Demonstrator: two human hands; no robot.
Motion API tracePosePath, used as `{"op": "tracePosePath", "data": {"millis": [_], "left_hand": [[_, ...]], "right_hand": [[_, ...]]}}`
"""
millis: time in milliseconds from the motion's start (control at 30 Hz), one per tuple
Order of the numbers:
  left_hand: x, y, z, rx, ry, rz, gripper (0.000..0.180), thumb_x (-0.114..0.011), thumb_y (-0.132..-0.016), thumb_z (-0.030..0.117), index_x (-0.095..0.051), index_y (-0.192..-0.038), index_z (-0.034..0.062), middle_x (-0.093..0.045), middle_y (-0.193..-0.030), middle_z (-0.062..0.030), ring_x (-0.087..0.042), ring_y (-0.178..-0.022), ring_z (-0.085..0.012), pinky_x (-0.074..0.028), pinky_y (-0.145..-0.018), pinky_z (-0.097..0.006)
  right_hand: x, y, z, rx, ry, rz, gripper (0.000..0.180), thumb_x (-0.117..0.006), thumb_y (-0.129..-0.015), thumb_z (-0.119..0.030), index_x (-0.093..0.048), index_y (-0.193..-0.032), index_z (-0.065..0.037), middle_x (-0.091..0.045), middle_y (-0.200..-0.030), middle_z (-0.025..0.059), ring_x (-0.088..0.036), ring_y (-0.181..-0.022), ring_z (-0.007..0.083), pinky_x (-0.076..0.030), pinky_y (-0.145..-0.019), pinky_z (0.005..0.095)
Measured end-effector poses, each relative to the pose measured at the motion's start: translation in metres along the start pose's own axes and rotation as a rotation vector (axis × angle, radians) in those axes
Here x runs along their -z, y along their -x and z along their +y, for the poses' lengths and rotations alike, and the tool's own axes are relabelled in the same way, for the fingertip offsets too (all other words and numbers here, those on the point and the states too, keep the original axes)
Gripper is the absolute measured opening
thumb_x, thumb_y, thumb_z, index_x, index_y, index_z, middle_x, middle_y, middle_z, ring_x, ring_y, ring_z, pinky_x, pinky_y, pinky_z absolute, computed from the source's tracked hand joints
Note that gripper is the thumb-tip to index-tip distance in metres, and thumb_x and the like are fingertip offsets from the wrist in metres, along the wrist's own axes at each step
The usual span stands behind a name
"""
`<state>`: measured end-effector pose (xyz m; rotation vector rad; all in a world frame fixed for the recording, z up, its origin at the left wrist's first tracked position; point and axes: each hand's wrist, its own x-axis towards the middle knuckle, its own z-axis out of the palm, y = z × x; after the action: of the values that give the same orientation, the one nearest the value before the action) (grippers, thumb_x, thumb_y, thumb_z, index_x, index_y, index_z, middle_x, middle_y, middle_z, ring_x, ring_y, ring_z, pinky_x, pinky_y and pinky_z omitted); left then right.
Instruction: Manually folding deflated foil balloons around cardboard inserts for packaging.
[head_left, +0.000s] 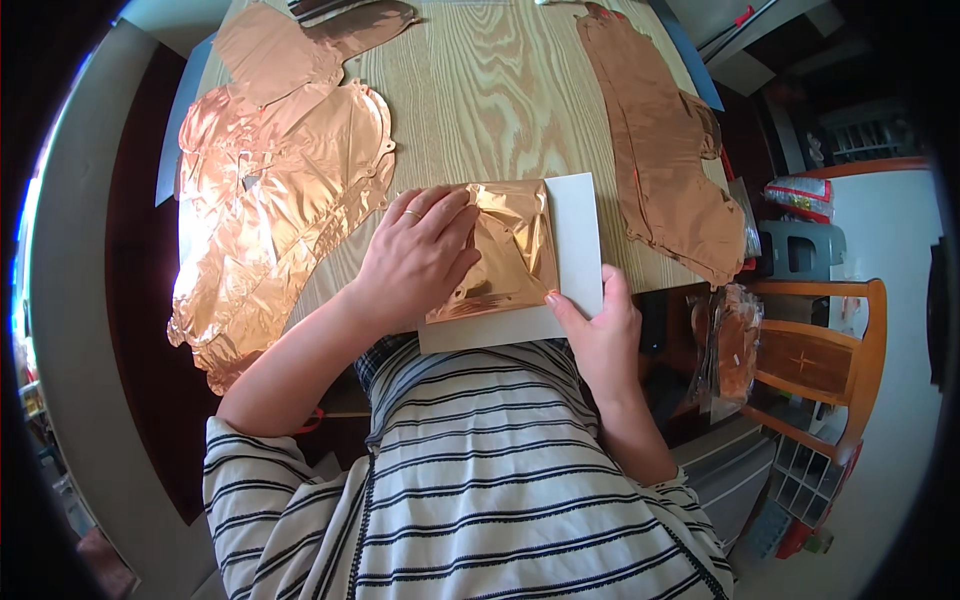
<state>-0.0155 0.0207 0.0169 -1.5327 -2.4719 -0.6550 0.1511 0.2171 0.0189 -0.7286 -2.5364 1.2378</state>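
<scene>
At the table's near edge a folded, shiny copper-gold foil piece (512,245) lies on a white card (578,235). The card shows along the right side and bottom of the foil. My left hand (415,258) lies over the foil's left part with its fingers stretched out, hiding that side of it. At the lower right corner my right hand (610,325) grips the card, thumb on top by the foil's corner and the other fingers mostly hidden behind it.
Large crinkled copper foil sheets (290,190) cover the table's left side, one hanging over the edge. Flatter copper foil (665,150) lies along the right side of the wood-grain table (490,80). Clear-wrapped copper pieces (735,345) are beside a wooden chair (835,360) at right.
</scene>
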Motion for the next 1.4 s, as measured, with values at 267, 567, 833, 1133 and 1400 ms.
{"op": "tracePosePath", "data": {"millis": [267,567,833,1133,1400], "left_hand": [[0.001,0.017,-0.009,0.016,0.013,-0.104,0.066,-0.061,-0.094,0.043,-0.052,-0.142,-0.0011,-0.049,-0.15,-0.0197,-0.042,-0.142,-0.0377,-0.026,-0.121,-0.054],[0.0,0.018,-0.009,0.016,-0.037,-0.088,0.065,-0.058,-0.093,0.044,-0.053,-0.143,0.0031,-0.049,-0.151,-0.0176,-0.039,-0.145,-0.0365,-0.021,-0.123,-0.055],[0.002,0.027,-0.003,0.067,-0.155,-0.058,0.067,-0.051,-0.097,0.056,-0.057,-0.141,0.0062,-0.05,-0.15,-0.0174,-0.038,-0.145,-0.039,-0.017,-0.123,-0.056],[0.013,0.045,-0.003,0.164,-0.23,-0.057,0.072,-0.051,-0.096,0.06,-0.057,-0.14,0.0037,-0.048,-0.149,-0.0215,-0.034,-0.147,-0.0406,-0.017,-0.122,-0.057],[0.029,0.052,-0.019,0.428,0.253,0.069,0.063,-0.064,-0.096,0.034,-0.046,-0.147,0.0033,-0.05,-0.145,-0.0233,-0.047,-0.135,-0.0425,-0.037,-0.113,-0.049]], "right_hand": [[0.008,-0.028,-0.051,0.709,0.448,-0.002,0.062,-0.074,-0.089,-0.026,-0.05,-0.138,0.004,-0.047,-0.14,0.0251,-0.044,-0.13,0.0442,-0.035,-0.106,0.0575],[-0.066,-0.067,-0.029,0.63,0.639,-0.229,0.074,-0.041,-0.104,-0.054,-0.035,-0.156,-0.001,-0.028,-0.165,0.0189,-0.021,-0.155,0.0365,-0.009,-0.124,0.0589],[-0.041,-0.072,-0.015,0.572,0.749,-0.214,0.082,-0.046,-0.101,-0.057,-0.031,-0.157,0.001,-0.029,-0.164,0.0193,-0.025,-0.152,0.0396,-0.012,-0.122,0.061],[-0.043,-0.073,-0.017,0.57,0.725,-0.216,0.083,-0.049,-0.1,-0.056,-0.031,-0.156,0.002,-0.028,-0.164,0.021,-0.025,-0.151,0.0413,-0.013,-0.122,0.0618],[-0.043,-0.074,-0.016,0.583,0.706,-0.22,0.082,-0.053,-0.099,-0.053,-0.032,-0.155,0.003,-0.031,-0.161,0.0239,-0.026,-0.149,0.0453,-0.013,-0.122,0.062]]}}
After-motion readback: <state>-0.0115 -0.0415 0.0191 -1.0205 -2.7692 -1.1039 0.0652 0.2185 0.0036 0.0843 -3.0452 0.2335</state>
